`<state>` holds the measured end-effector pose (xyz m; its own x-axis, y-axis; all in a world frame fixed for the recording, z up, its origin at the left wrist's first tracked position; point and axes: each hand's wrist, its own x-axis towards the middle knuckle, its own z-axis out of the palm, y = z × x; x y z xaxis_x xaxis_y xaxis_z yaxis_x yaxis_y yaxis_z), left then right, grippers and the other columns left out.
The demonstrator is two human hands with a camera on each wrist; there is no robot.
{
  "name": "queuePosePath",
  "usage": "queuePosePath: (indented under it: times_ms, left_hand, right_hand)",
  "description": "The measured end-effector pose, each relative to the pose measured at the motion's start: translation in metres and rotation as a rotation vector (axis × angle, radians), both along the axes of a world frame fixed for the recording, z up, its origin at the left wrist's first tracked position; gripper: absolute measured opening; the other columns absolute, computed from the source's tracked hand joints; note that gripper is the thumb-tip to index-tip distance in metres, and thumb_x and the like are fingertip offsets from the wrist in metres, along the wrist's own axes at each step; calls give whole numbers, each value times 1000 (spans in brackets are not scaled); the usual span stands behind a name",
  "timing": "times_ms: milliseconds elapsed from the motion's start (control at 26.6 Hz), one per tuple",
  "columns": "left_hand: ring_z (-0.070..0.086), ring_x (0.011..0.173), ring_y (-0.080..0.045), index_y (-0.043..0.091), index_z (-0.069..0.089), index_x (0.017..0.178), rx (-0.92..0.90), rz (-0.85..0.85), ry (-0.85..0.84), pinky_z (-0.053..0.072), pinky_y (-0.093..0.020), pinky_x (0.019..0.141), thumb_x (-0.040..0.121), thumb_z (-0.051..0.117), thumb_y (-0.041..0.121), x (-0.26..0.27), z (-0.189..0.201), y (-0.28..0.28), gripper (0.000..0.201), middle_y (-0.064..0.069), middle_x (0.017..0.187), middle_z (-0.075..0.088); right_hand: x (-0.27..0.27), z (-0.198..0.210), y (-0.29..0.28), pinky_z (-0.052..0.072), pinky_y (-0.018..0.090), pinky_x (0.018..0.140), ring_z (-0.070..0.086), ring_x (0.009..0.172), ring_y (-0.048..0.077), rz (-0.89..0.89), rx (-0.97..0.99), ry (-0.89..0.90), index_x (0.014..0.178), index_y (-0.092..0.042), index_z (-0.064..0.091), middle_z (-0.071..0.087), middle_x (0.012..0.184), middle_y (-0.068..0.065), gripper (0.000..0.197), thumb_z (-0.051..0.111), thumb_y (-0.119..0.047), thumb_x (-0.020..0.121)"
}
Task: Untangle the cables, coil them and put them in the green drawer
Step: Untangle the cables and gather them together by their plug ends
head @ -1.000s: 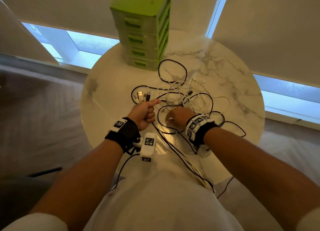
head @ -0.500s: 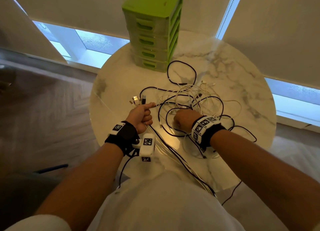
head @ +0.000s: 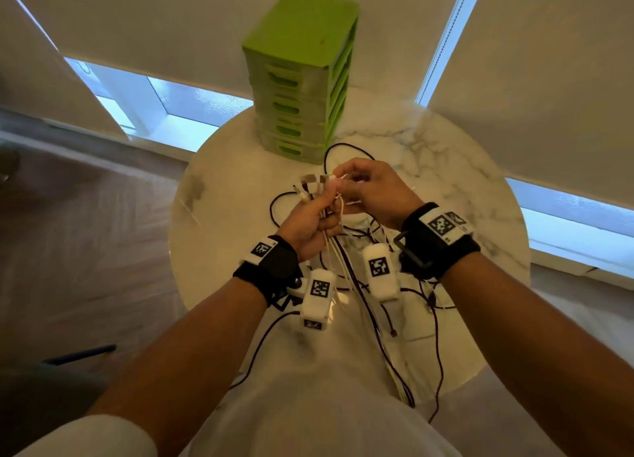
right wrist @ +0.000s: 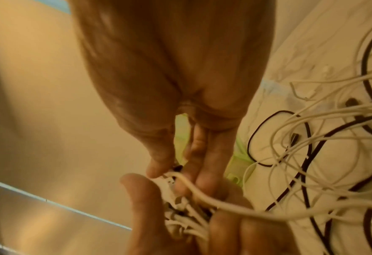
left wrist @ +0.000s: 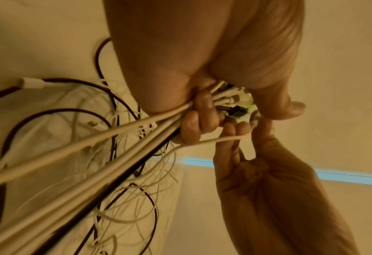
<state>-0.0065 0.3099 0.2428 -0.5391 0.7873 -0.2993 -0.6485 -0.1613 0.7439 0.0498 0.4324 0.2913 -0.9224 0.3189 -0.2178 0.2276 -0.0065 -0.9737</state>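
Note:
A tangle of white and black cables lies on the round marble table and trails over its near edge. My left hand is raised above the table and grips a bundle of cable ends, the plugs sticking out past its thumb. My right hand pinches the end of one white cable at the top of that bundle, between thumb and fingertips. The green drawer unit stands at the table's far side, all its drawers closed.
Loose loops of cable cover the table's middle and right. Lowered blinds and bright window strips run behind the table. Floor lies to the left, with a dark object low at the left.
Both hands have lifted off the table and moved forward. The left hand has raised its bundle of cable ends, and the right hand now pinches one white cable end at the bundle.

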Motion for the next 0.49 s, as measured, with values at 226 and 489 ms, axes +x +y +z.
queuePosePath:
  times_ms: [226, 489]
  left_hand:
    - [25, 47, -6, 21, 51, 81, -94, -114, 157, 24, -19, 44, 99, 48, 10, 6, 15, 10, 21, 5, 65, 35]
    - [25, 43, -5, 16, 54, 88, -114, -186, 114, 26, -23, 49, 102, 41, 12, 6, 31, 13, 20, 4, 68, 49]
  right_hand:
    - [14, 6, 9, 45, 16, 55, 53, 58, 2, -23, 142, 61, 84, -17, 60, 51, 77, 2, 19, 64, 2, 85]
    - [20, 16, 23, 51, 31, 65, 58, 61, 8, 23, 257, 60, 113, -10, 63, 62, 78, 2, 24, 60, -3, 91]
